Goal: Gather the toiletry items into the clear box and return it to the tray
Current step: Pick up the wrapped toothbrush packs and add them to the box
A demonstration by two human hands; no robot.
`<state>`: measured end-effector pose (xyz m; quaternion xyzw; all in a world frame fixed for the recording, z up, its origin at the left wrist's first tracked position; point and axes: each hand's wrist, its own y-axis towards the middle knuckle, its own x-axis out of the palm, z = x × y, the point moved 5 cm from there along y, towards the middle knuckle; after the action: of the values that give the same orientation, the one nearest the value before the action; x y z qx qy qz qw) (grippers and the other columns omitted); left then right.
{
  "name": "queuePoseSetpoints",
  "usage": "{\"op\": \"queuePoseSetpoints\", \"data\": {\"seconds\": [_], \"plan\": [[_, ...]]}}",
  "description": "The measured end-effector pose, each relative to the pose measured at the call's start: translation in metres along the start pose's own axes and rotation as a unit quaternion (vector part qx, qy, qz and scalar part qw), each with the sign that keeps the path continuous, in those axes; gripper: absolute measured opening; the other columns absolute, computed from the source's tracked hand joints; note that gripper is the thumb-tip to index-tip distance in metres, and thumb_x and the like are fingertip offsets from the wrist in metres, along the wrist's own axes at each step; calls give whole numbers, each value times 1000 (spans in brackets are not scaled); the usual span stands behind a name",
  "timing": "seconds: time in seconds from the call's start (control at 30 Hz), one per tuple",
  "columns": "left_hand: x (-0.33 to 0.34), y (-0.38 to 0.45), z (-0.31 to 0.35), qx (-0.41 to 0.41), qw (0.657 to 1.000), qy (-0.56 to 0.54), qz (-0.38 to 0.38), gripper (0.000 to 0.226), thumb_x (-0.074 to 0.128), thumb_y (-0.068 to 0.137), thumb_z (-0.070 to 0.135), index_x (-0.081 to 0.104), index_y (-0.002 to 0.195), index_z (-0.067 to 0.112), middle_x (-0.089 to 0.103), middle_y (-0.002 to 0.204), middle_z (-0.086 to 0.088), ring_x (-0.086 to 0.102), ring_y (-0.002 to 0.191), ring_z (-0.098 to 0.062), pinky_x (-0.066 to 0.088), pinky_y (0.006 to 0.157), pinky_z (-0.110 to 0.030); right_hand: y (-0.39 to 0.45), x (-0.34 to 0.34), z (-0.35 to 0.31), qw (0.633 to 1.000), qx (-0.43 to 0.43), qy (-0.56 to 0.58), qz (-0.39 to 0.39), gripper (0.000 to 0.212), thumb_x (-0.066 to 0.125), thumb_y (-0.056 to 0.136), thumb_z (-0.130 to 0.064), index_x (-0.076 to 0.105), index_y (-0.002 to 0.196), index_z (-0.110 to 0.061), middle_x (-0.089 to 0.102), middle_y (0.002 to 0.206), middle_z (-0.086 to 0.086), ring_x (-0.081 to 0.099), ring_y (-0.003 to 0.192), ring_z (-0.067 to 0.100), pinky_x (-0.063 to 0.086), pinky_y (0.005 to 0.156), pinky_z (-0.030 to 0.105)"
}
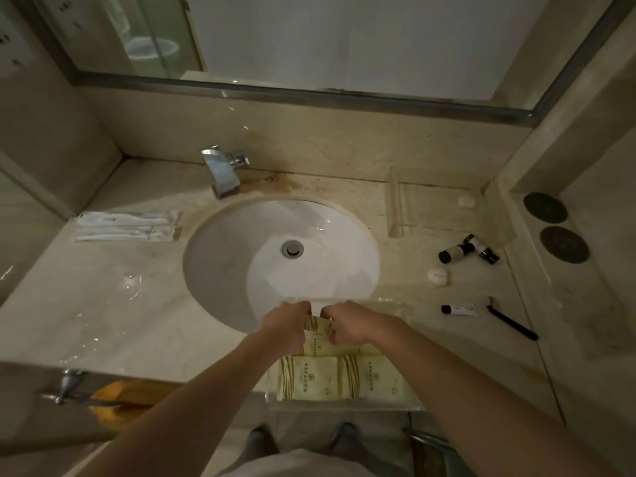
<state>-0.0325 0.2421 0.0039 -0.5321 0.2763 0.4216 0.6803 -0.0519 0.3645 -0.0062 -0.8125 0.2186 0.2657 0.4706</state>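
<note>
Both hands meet over the clear box (344, 404) at the front edge of the surface (103, 304), just below the sink (241, 242). The left hand (287, 321) and the right hand (347, 321) have fingers curled, together pinching a striped packet (321, 327) at the far end of the box. Two more packets (340, 376) already lie inside, so gathering is partly done. Still out on the right lie two small bottles (464, 249), a round soap (437, 277), a small tube (459, 309) and a black razor (509, 321); wrapped toothbrushes (127, 225) lie well apart on the left. The clear tray (395, 208) waits behind the bottles, by the back wall. A tap (223, 170) stands behind the sink.
</note>
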Motion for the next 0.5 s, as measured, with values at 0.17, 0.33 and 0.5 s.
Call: {"op": "queuePoseSetpoints", "data": {"seconds": [0.17, 0.33, 0.5], "plan": [[2, -6, 0, 29, 999, 42, 14, 36, 55, 79, 4, 46, 113, 15, 57, 107, -9, 58, 95, -28, 46, 71, -37, -3, -7, -1, 1000, 2, -3, 24, 33, 49, 84, -10, 57, 116, -16, 62, 109, 11, 58, 87, 25, 44, 62, 30], [6, -11, -1, 49, 997, 46, 24, 63, 62, 76, 2, 34, 130, 17, 46, 119, -9, 56, 105, -32, 49, 78, -40, -7, -8, -5, 988, -29, -85, 129, 33, 46, 86, -5, 58, 115, -17, 63, 107, 10, 61, 88, 29, 49, 70, 36], [8, -16, -1, 65, 995, 35, 59, 64, 62, 76, 0, 32, 130, 18, 40, 122, -10, 55, 106, -30, 52, 82, -38, -15, 5, -11, 941, -95, -179, 270, 43, 61, 77, 0, 54, 117, -13, 64, 105, 8, 59, 94, 28, 47, 75, 37]]}}
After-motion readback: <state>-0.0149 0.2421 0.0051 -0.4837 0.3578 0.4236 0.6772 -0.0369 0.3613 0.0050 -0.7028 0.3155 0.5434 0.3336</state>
